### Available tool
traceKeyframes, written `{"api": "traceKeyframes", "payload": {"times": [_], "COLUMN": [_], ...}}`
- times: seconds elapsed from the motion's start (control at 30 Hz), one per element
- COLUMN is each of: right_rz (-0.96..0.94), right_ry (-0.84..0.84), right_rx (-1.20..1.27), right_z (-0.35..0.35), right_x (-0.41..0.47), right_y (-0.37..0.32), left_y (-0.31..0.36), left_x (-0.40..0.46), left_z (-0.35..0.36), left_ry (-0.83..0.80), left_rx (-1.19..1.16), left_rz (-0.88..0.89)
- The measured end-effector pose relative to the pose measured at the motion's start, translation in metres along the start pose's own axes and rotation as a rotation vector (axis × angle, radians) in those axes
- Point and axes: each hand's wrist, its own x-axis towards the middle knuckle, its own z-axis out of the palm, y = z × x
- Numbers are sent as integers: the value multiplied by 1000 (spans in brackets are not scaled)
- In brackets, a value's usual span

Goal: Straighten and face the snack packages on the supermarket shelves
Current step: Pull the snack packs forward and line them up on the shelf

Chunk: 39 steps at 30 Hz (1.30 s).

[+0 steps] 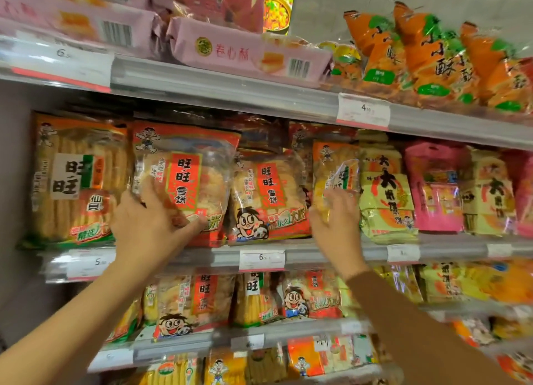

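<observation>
Head view looks up at a run of supermarket shelves, and both hands are on the middle shelf (302, 253).

The left hand (150, 220) grips the lower edge of a red rice-cracker bag (187, 180): thumb across its front, fingers out of sight against its left side. That bag leans, its top tipped toward the left, so I judge it to be the one being set straight. The right hand (336, 214) lies with fingers fairly straight and spread against the front of a narrower orange bag (336, 171); it looks more like pressing or steadying than gripping, though motion blur there makes the finger contact hard to read.

As for progress, the work seems partly done at best. Between the two hands, a second red bag (268, 197) stands roughly upright with its label facing out, and the green-striped bag (78, 180) at the far left also faces forward. To the right, the yellow bags (386, 188) sit in a slumped stack and the pink bags (432, 188) look uneven. On the top shelf the pink boxes (245, 53) lie at angles and the orange packets (432, 61) lean on one another. The lower shelves' packages (202, 301) look mixed and untidy too, so plenty appears left.

How deep the rows run behind the front bags is hidden. Both upper corners and the far right are smeared by blur, and the price tags (261, 259) are barely legible. The bottom shelf is cut off by the frame edge.
</observation>
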Motion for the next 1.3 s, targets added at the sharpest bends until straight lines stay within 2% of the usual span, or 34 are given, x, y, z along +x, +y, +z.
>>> {"api": "traceKeyframes", "payload": {"times": [0.1,0.17,0.3,0.5,0.67,0.87,1.03,1.17,1.3], "right_rz": [246,299,276,355,234,264,357,380,378], "right_ry": [-27,-54,-137,-264,-99,-55,-183,-310,-344], "right_rx": [-63,-96,21,19,-96,338,623,764,815], "right_z": [-15,-17,-17,-25,-30,-61,-78,-41,18], "right_x": [28,37,45,66,66,71,54,25,7], "right_y": [33,48,65,74,70,72,34,-28,-103], "left_y": [9,11,9,17,26,15,-14,-52,-91], "left_x": [-2,-1,0,2,4,-6,-13,-20,-30], "left_z": [5,5,0,-9,-16,-22,-42,-70,-96], "left_ry": [15,18,91,185,194,194,259,292,222], "left_rx": [-20,-81,-263,-359,-453,-482,-459,-480,-549], "left_rz": [-54,-78,-32,-59,-100,-109,-79,-43,-27]}}
